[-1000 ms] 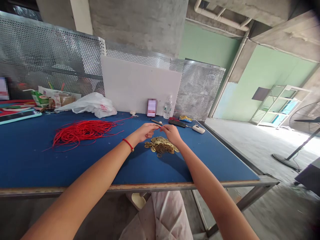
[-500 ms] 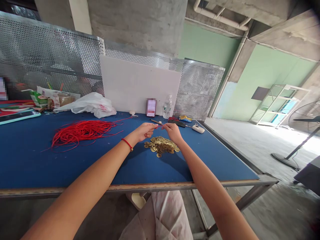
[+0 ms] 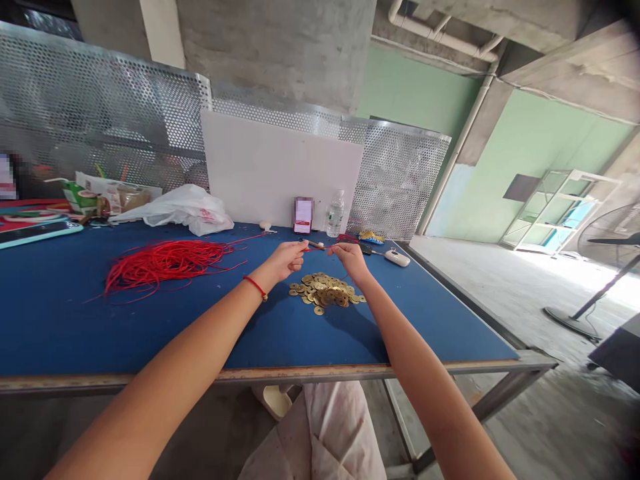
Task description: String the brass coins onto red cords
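Above and behind a pile of brass-coloured coins with holes [image 3: 327,291], both hands are raised over the blue table [image 3: 200,333]. My left hand [image 3: 289,260] is closed, pinching a red cord [image 3: 318,249] at its fingertips. The cord runs across the gap to my right hand [image 3: 347,259], whose fingers are pinched on it too. A thin piece of cord hangs below my right hand. A loose heap of red cords [image 3: 167,267] lies to the left. My left wrist wears a red bracelet [image 3: 255,288].
Behind the hands stand a phone [image 3: 303,215] and a water bottle [image 3: 335,215]. A white plastic bag [image 3: 185,210] lies at the back left. Right of the hands are a white oval device [image 3: 397,258] and a small blue and yellow packet [image 3: 371,237].
My hands have moved apart, the left a little to the left and the right to the right. More red cord shows between them.
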Motion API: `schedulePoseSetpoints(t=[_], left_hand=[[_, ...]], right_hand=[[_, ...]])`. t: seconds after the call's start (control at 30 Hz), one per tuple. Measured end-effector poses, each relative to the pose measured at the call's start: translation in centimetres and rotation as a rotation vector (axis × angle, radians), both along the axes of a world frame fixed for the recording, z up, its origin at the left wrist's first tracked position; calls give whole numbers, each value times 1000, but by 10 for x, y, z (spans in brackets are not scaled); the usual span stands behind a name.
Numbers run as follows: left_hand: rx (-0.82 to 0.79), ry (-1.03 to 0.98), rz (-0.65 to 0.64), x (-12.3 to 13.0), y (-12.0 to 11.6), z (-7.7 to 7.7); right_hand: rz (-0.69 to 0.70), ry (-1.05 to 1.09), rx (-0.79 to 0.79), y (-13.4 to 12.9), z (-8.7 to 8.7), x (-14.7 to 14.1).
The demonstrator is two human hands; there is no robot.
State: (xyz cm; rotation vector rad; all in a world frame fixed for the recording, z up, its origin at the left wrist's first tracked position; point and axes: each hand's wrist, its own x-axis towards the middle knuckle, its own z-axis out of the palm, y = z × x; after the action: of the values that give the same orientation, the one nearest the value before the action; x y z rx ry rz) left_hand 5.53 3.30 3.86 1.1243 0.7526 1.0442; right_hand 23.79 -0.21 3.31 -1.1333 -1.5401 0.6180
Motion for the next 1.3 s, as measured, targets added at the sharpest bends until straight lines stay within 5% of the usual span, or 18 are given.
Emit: schedulePoseSetpoints(t=[0.3,0.7,0.97,1.2,1.3], left_hand=[[76,89,-134,-2,-3,0],[105,102,38,2,0,-3],[101,136,37,-3,5,-4],[40,220,301,-8,13,-9],[207,320,402,-5,12,-9]], right_hand=[[-59,-106,27,3,-3,2],[-65,-133,41,1,-1,0],[-178,-83,89,4,5,17],[-131,-270,105,2,2,12],[-106,-302,102,2,-1,6]])
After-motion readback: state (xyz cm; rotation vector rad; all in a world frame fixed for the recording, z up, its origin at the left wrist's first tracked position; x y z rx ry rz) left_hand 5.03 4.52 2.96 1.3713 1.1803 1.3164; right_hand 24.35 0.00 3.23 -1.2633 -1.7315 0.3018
